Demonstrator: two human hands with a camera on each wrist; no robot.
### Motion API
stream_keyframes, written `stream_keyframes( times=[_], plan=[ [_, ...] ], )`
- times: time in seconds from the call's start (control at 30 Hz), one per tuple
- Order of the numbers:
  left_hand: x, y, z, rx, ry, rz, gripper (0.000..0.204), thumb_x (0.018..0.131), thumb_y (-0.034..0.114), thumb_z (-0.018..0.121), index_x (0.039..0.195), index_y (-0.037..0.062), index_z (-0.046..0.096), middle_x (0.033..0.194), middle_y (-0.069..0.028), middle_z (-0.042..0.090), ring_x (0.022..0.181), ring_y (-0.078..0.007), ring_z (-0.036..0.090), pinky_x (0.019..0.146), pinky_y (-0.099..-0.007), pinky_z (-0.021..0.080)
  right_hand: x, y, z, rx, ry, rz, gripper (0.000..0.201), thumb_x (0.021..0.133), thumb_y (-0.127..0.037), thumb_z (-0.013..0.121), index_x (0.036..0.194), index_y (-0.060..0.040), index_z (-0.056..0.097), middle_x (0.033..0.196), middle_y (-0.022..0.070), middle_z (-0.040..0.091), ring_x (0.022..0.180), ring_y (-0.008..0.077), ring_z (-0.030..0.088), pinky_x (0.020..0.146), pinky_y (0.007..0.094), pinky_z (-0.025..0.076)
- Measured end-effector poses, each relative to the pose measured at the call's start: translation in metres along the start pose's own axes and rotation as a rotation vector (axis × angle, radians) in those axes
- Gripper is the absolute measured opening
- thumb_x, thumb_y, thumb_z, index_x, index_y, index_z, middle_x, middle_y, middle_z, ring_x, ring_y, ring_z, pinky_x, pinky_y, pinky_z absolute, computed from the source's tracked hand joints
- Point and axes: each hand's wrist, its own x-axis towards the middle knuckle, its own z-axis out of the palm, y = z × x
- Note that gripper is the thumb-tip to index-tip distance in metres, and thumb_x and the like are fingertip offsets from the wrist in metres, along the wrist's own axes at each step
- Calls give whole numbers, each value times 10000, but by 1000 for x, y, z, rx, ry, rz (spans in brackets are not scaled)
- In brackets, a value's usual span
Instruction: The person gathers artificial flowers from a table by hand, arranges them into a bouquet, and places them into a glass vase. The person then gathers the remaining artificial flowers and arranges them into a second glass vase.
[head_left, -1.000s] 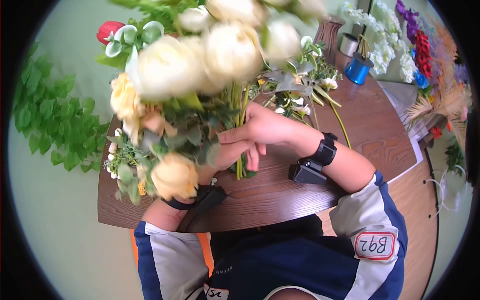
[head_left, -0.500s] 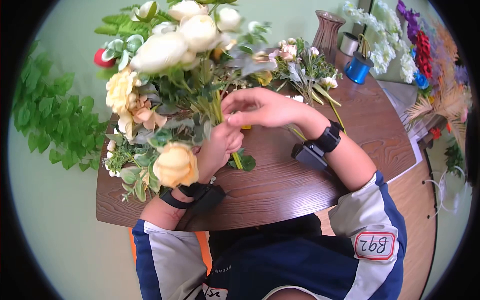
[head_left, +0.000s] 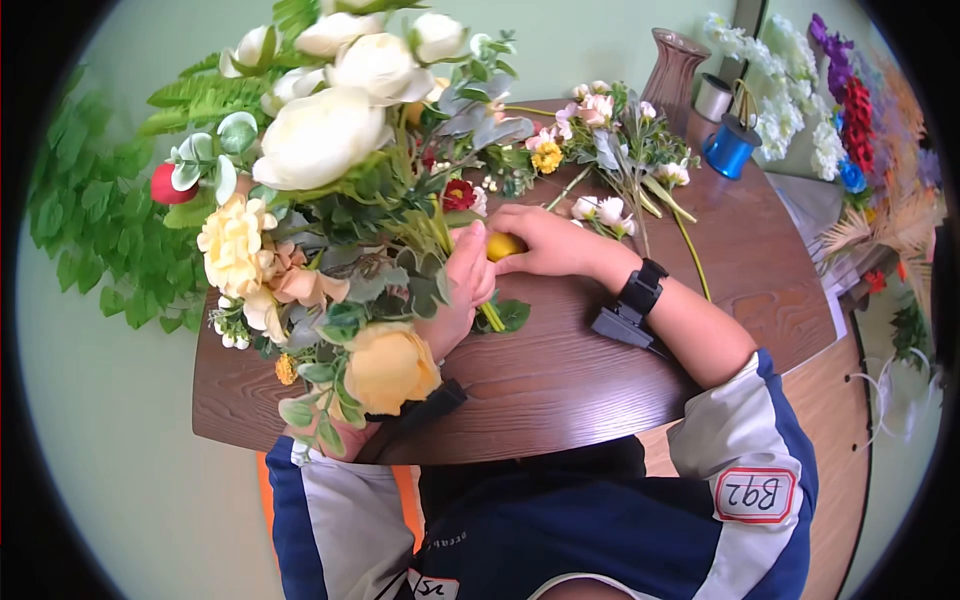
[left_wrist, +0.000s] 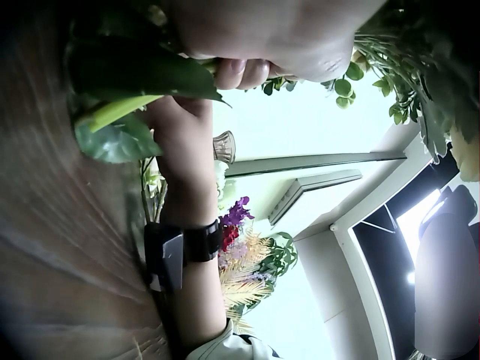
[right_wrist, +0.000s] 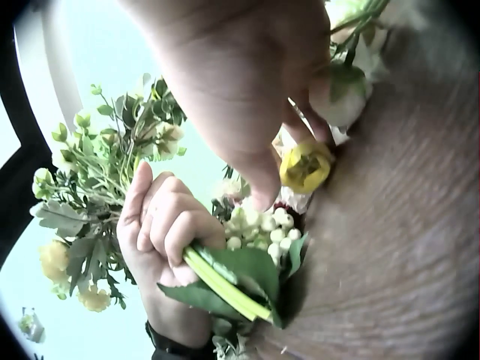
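My left hand (head_left: 458,300) grips the stems of a big mixed bouquet (head_left: 325,140), with cream blooms on top, pale yellow flowers lower down and a red bud at the side. In the right wrist view, curled fingers wrap the green stems (right_wrist: 225,283), whose cut ends stick out beside a dark green leaf (right_wrist: 259,274). My right hand (head_left: 555,243) reaches low over the table, just beyond the left. Its thumb and fingers lie spread around a yellow tulip-like flower (right_wrist: 306,166). White berries (right_wrist: 259,225) sit beneath the thumb. I cannot tell whether the fingers touch the yellow flower.
Loose flower stems (head_left: 620,150) lie on the dark wooden table (head_left: 600,370) behind my right hand. At the back right stand a ribbed glass vase (head_left: 675,75) and a blue spool (head_left: 733,148). Green vines (head_left: 105,220) hang on the left wall; colourful flowers (head_left: 858,120) fill the far right.
My right hand has left the bouquet stems and moved to the flowers on the table, its fingers spreading. The bouquet has tilted left and lowered in my left hand, showing more loose flowers.
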Motion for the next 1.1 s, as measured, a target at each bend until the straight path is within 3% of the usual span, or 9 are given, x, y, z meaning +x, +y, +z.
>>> stream_keyframes(
  times=[0.1, 0.2, 0.23, 0.3, 0.37, 0.5, 0.7, 0.87, 1.1],
  plan=[
    [-3, 3, 3, 66, 22, -3, 327, 947, 201, 389, 635, 104, 372, 415, 34, 267, 332, -63, 198, 332, -218, 153, 2, -4, -1, -248, 75, 90, 246, 688, -193, 686, 859, -45, 589, 953, 166, 583, 896, 335, 566, 761, 362, 464],
    [-4, 0, -1, 12, -86, 16, 347, 941, 195, 389, 610, 102, 354, 426, 39, 256, 346, -57, 204, 345, -218, 152, 1, -7, -16, -233, 226, 270, 130, 622, -105, 582, 724, -31, 554, 675, 190, 581, 669, 368, 581, 639, 400, 480],
    [-5, -1, -2, 12, -86, 19, 347, 941, 195, 389, 610, 102, 354, 426, 39, 256, 346, -57, 204, 345, -218, 152, -1, -12, -23, -343, 382, 267, 142, 628, -119, 597, 718, -21, 547, 635, 181, 572, 611, 339, 576, 614, 380, 478],
    [-3, -1, -4, -51, -92, 35, 377, 942, 207, 382, 581, 108, 339, 428, 38, 248, 352, -58, 207, 351, -215, 155, -2, -35, -50, -180, 512, 433, 127, 631, -103, 602, 721, -27, 552, 621, 128, 572, 572, 223, 571, 572, 314, 466],
    [-2, 2, -6, -50, -114, 52, 393, 942, 214, 381, 566, 112, 330, 430, 37, 246, 355, -60, 209, 353, -216, 157, -7, -38, -74, -61, 776, 331, 95, 645, -80, 609, 712, -43, 552, 621, 44, 558, 576, 106, 529, 544, 243, 435],
    [2, 1, -12, -12, -68, 87, 434, 943, 229, 377, 530, 118, 308, 431, 36, 238, 362, -64, 212, 357, -221, 161, -32, -56, -117, 86, 1216, 123, 135, 697, -36, 600, 828, -49, 571, 741, -13, 557, 643, 51, 513, 555, 186, 416],
    [6, 1, -15, 19, -19, 112, 447, 944, 256, 388, 526, 120, 307, 428, 38, 235, 361, -65, 215, 356, -225, 160, -46, -101, -125, -319, 1346, -246, 202, 724, 0, 648, 908, -34, 572, 839, 14, 577, 746, 60, 538, 654, 182, 440],
    [11, -1, -22, 7, -55, 133, 450, 945, 258, 395, 525, 123, 307, 430, 39, 236, 360, -66, 220, 355, -224, 155, -52, -117, -130, -231, 1488, -361, 233, 752, 49, 618, 972, 2, 558, 919, 69, 609, 817, 130, 589, 748, 245, 484],
    [11, 1, -21, 53, -89, 89, 422, 944, 278, 409, 561, 121, 325, 446, 48, 250, 369, -61, 229, 363, -216, 162, -54, -117, -130, -10, 1396, -341, 251, 751, 50, 607, 992, 20, 543, 912, 95, 605, 795, 145, 595, 727, 264, 498]
  ],
)
